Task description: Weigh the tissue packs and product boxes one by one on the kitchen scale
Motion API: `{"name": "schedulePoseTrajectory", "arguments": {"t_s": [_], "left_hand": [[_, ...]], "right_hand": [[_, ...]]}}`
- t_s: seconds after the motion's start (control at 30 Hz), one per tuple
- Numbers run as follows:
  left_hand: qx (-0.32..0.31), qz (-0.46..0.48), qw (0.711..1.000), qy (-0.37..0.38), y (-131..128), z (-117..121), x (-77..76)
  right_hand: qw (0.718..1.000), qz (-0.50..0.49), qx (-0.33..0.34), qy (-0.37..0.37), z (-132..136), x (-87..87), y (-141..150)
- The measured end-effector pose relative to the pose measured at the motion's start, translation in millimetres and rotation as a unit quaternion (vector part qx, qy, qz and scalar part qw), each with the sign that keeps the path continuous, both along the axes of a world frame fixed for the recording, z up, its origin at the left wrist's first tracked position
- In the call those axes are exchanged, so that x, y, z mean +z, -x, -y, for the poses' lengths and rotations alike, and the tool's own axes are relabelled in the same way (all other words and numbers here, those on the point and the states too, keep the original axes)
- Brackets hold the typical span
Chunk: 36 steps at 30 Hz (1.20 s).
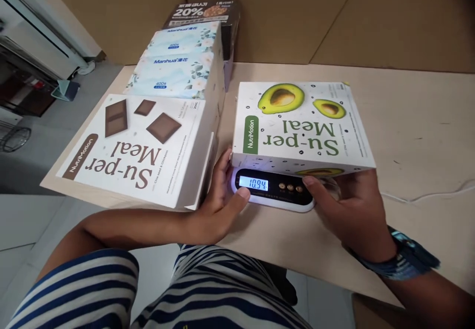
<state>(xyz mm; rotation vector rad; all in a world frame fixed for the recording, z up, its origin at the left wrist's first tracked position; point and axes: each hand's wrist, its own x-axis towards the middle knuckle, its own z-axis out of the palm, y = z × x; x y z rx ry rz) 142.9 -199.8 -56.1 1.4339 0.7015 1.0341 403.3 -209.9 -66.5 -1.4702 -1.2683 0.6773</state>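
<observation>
A white box printed with avocados (297,121) and "Su-per Meal" lies on top of a digital scale (274,205). The scale's lit display reads 10.94, with several round buttons beside it. My left hand (218,208) grips the scale's left end, its thumb by the display and its fingers up along the box's left corner. At the right end, my right hand (352,210) has its thumb on the black panel near the buttons. Its other fingers are partly hidden behind the box's lower right corner. The scale's plate is covered by the box.
To the left lies a white box printed with chocolate pieces (139,143), with blue floral Manhua tissue packs (166,74) behind it. A dark package (230,27) stands farther back against a brown cardboard wall (274,17). A white cable (408,200) crosses the wooden table (415,131).
</observation>
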Motion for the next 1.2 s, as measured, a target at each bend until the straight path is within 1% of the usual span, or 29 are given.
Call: {"name": "schedulePoseTrajectory", "arguments": {"t_s": [0.1,0.17,0.37,0.43,0.5,0.57,0.63,0.7,0.77,0.8,0.9,0.97,1.1,1.2], "left_hand": [[-0.008,-0.003,1.0,-0.01,3,1,-3.5],[-0.011,-0.007,1.0,-0.016,5,1,-3.3],[0.0,0.007,1.0,-0.019,5,-2,4.7],[0.013,0.015,1.0,-0.022,3,-5,6.7],[0.036,0.021,0.999,-0.026,1,-8,7.3],[0.068,0.032,0.997,-0.026,-1,-10,6.8],[0.107,0.041,0.993,0.003,-3,-12,6.7],[0.146,0.046,0.986,0.06,-3,-14,8.6],[0.165,0.05,0.979,0.109,-4,-17,13.1],[0.166,0.055,0.977,0.122,-4,-18,15.9],[0.166,0.067,0.974,0.136,-4,-22,23.7],[0.17,0.067,0.973,0.141,-5,-25,25.8],[0.188,0.066,0.972,0.124,-7,-29,22.8],[0.181,0.07,0.975,0.11,-9,-30,20.2]], "right_hand": [[1.0,-0.013,-0.012,0.005,0,2.0,1],[1.0,-0.011,-0.017,0.006,0,3.0,1],[1.0,0.015,-0.008,-0.006,0,4.2,-1],[0.999,0.025,0.014,-0.018,-3,5.0,-6],[0.997,0.037,0.044,-0.046,-8,4.5,-15],[0.993,0.064,0.061,-0.081,-13,1.4,-25],[0.986,0.096,0.068,-0.117,-17,-3.7,-35],[0.979,0.123,0.078,-0.144,-19,-8.1,-40],[0.975,0.133,0.084,-0.155,-20,-9.7,-40],[0.975,0.134,0.082,-0.157,-20,-9.1,-39],[0.977,0.123,0.084,-0.154,-19,-3.5,-33],[0.977,0.113,0.098,-0.153,-19,0.8,-29],[0.976,0.105,0.117,-0.152,-19,3.4,-28],[0.973,0.112,0.118,-0.161,-20,0.8,-30]]}}
